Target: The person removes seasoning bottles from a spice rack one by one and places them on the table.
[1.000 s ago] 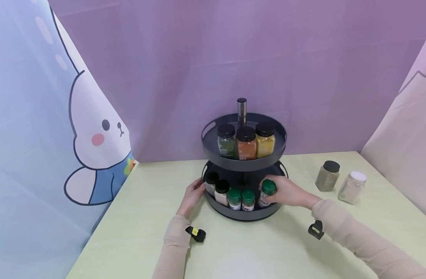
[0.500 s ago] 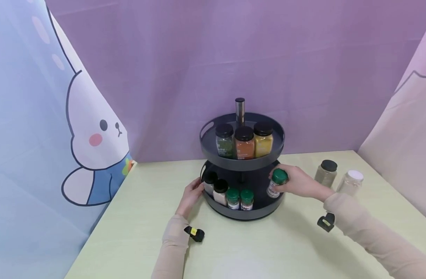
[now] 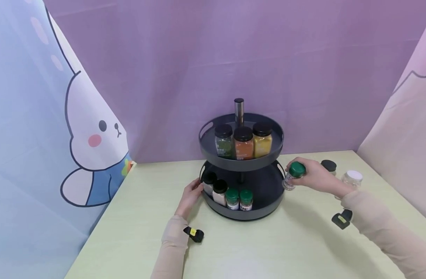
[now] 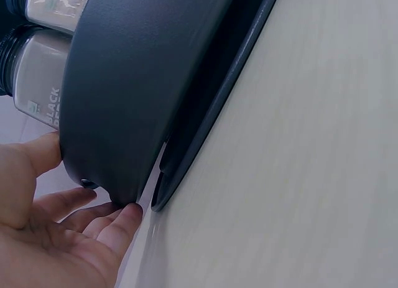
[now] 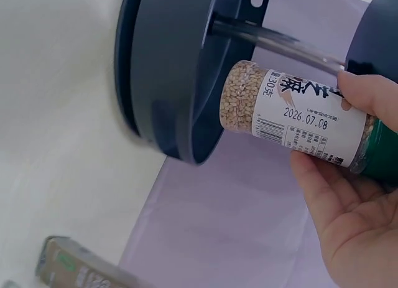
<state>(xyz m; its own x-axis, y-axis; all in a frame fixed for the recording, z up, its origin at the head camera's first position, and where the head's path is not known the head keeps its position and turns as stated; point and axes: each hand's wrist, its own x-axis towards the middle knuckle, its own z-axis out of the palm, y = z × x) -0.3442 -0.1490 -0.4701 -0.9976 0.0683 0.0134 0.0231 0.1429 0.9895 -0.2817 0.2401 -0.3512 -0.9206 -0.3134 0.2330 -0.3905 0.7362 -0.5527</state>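
Note:
My right hand [image 3: 315, 176] holds a sesame seed bottle [image 5: 305, 114] with a green cap, tilted, just off the right rim of the lower tray [image 3: 265, 211]. Pale seeds show through its clear end. This tray belongs to a dark two-tier spice rack [image 3: 241, 166]. At the left side, my left hand [image 3: 191, 197] grips the lower tray's rim, thumb on one side and fingers [image 4: 127, 222] at the handle cutout. Inside that tray are two black-capped jars [image 3: 219, 192] and two green-capped bottles [image 3: 246, 199]. The upper tier bears green, orange [image 3: 244, 149] and yellow spice jars.
Behind my right hand and forearm, a black-capped jar [image 3: 328, 166] and a white-capped jar [image 3: 353, 177] stand on the pale table [image 3: 136, 228], partly hidden. A purple curtain [image 3: 164, 97] hangs behind the table. The rack's metal post [image 3: 238, 110] rises above the upper tier.
My right hand has lifted the sesame seed bottle out of the lower tray and carried it right, past the rim. My left hand stays at the tray's left side.

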